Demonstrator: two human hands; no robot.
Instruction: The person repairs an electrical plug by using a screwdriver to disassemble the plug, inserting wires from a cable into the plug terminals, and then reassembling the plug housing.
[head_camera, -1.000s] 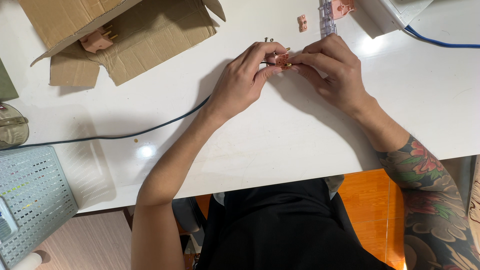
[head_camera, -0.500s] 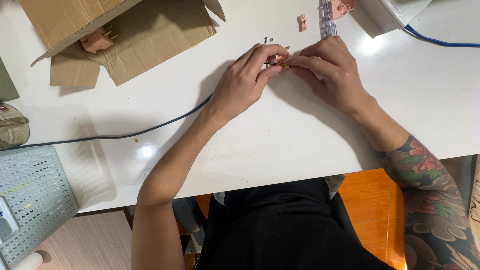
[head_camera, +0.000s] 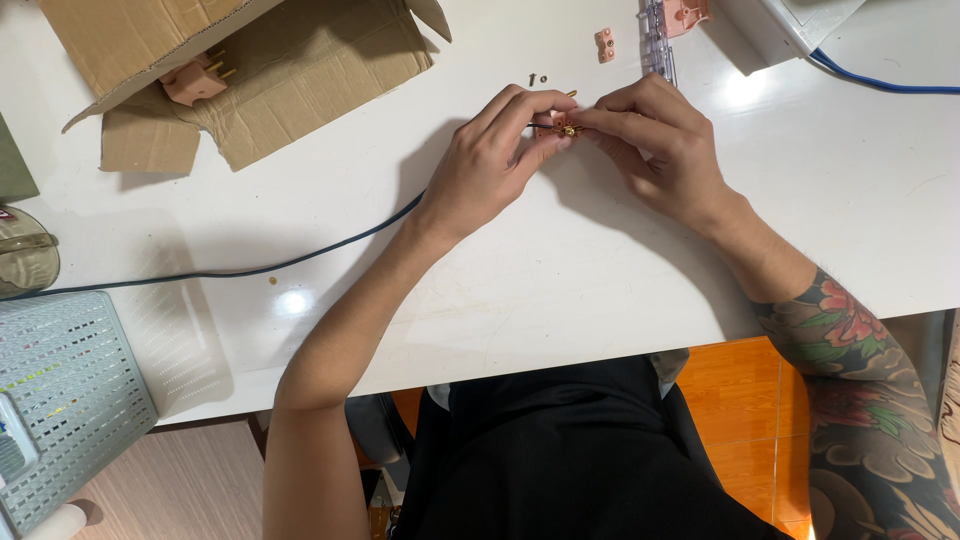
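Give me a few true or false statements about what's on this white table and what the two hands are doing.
1. Both the left hand and the right hand pinch a small pink and brass part between their fingertips. True.
2. A dark cable runs across the white table toward the hands. True.
3. The cardboard box is sealed shut. False: its flaps are open and a pink plug lies inside.
4. A blue cable lies at the far right of the table. True.
5. The grey perforated basket sits between the hands. False: it stands at the near left corner, away from them.
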